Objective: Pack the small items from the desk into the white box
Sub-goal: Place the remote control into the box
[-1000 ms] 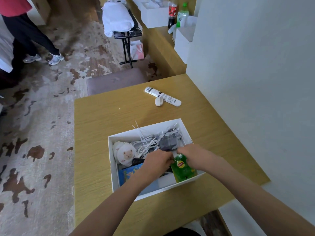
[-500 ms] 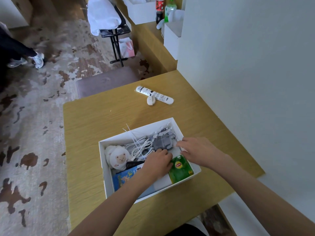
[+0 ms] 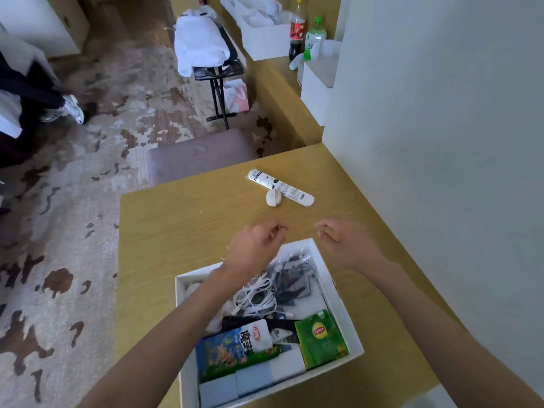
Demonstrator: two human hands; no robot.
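Your left hand (image 3: 256,245) hangs over the far edge of the white box (image 3: 338,293), its fingers loosely curled and holding nothing. Your right hand (image 3: 350,242) is just beyond the box's far right corner, over the desk (image 3: 176,231), and its fingers too are half curled around nothing. The two hands are apart, with bare desk showing between them.

Two small items lie on the desk beyond the box:
- One white tube (image 3: 279,187) lies flat. Its long axis runs on a slant, the flat crimped end pointing away from the box and to the left, the rounded end toward the box's right side. It has black print, too small to read.
- One small round white piece (image 3: 273,198) touches the tube's near side, about halfway along it.

Inside the box:
- One green packet (image 3: 321,338) marked "Lipton" stands against the right wall at the near end.
- One blue snack bag (image 3: 226,351) is at the near left, with writing you cannot make out.
- One white pouch (image 3: 260,334) with a red logo overlaps the snack bag.
- A tangle of white cable (image 3: 256,295) sits in the middle.
- A dark item in a clear bag (image 3: 291,278) is at the far right.
- Pale blue blocks (image 3: 253,378) line the near wall; the count is unclear.
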